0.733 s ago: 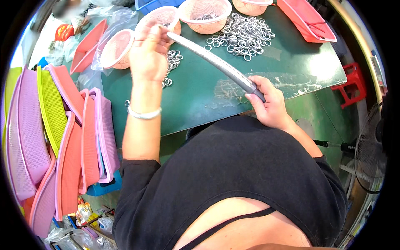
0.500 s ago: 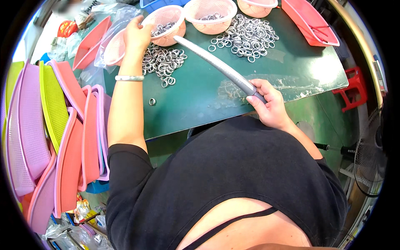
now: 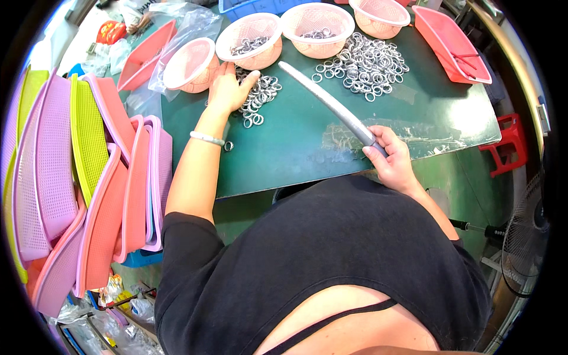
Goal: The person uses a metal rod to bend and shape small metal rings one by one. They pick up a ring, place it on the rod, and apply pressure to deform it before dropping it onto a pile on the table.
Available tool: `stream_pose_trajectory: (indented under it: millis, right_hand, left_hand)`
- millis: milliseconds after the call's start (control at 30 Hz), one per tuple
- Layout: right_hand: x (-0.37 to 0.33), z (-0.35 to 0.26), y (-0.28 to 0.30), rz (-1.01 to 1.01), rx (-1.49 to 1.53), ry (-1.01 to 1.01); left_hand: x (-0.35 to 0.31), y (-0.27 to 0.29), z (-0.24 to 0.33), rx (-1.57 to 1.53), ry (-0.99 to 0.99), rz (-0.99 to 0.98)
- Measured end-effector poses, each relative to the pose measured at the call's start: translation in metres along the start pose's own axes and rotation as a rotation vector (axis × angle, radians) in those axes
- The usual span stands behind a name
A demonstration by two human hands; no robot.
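My right hand is closed around the dark handle of a ring mandrel, a long silver tapered stick that points up and left over the table. My left hand reaches onto the near-left pile of silver rings, with thumb and fingers apart; part of the pile is hidden under it. A single ring lies beside my left wrist, which wears a pale bangle. Behind that hand stand a pink basket and a second pink basket with rings inside.
A larger ring pile lies below a third pink basket holding rings. A fourth basket and a red tray stand farther right. Stacked colourful plastic baskets crowd the left; a red stool stands right.
My left hand has come down from beside the pink baskets onto the near-left ring pile. My right hand keeps its hold on the mandrel. The view has shifted slightly.
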State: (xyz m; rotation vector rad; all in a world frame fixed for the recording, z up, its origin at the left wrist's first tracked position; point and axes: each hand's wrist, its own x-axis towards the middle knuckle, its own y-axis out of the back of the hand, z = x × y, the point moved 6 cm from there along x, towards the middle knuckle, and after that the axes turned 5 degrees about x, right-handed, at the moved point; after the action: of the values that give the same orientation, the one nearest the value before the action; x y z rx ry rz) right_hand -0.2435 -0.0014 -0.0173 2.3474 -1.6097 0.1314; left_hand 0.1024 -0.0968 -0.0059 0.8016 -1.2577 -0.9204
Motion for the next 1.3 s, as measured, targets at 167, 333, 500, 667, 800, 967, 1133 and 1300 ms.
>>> stream_pose_trajectory:
  millis: [167, 333, 500, 667, 800, 967, 1133, 1300]
  right_hand:
    - [-0.001, 0.003, 0.002, 0.004, 0.010, 0.036]
    - [0.000, 0.001, 0.001, -0.013, 0.005, 0.049]
    - [-0.002, 0.001, 0.002, -0.002, 0.007, 0.054]
    - [-0.002, 0.006, 0.003, -0.013, 0.110, 0.011]
    - [-0.001, 0.007, 0.004, 0.004, 0.134, 0.003]
    - [0.000, 0.009, 0.006, 0.000, 0.154, -0.024]
    - [-0.001, 0.012, 0.006, 0.019, 0.220, -0.012]
    - [-0.001, 0.011, 0.007, -0.002, 0.222, -0.065]
  left_hand:
    - [0.011, -0.021, -0.006, -0.017, 0.170, -0.235]
    - [-0.008, -0.005, 0.017, -0.215, 0.094, -0.191]
    - [-0.040, 0.007, 0.050, -0.242, -0.046, -0.075]
    - [-0.066, 0.020, 0.089, -0.367, -0.186, -0.161]
    - [-0.058, 0.033, 0.100, -0.267, -0.213, -0.039]
    - [-0.006, -0.001, 0.100, -0.296, -0.138, -0.164]
    - [-0.004, -0.023, 0.104, -0.243, -0.168, -0.306]
    - [-0.048, 0.012, 0.133, -0.451, -0.368, -0.274]
